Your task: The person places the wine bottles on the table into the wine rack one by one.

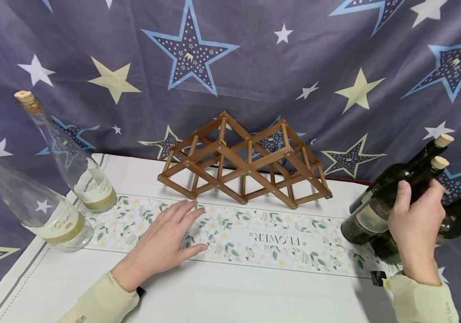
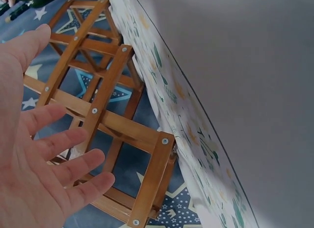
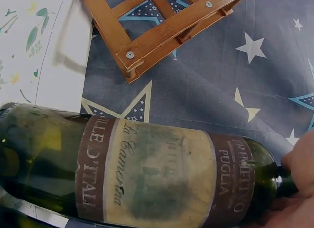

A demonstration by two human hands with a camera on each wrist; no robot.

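Observation:
My right hand (image 1: 418, 229) grips a dark green wine bottle (image 1: 371, 217) around its neck and shoulder. A cork tops that bottle, and its cream and brown label (image 3: 159, 174) faces the right wrist camera. More dark bottles (image 1: 452, 224) stand close around it, partly hidden by the hand. My left hand (image 1: 163, 240) is over the floral runner with fingers spread and nothing held. Just beyond it stands a brown wooden lattice wine rack (image 1: 248, 171), its compartments without bottles. In the left wrist view the palm and fingers (image 2: 73, 161) appear in front of the rack.
Two clear corked bottles, a nearer one (image 1: 58, 220) and a farther one (image 1: 93, 184), stand at the left end. A floral runner (image 1: 234, 224) crosses the white tablecloth (image 1: 230, 291). A star-patterned curtain (image 1: 254, 80) hangs behind the rack.

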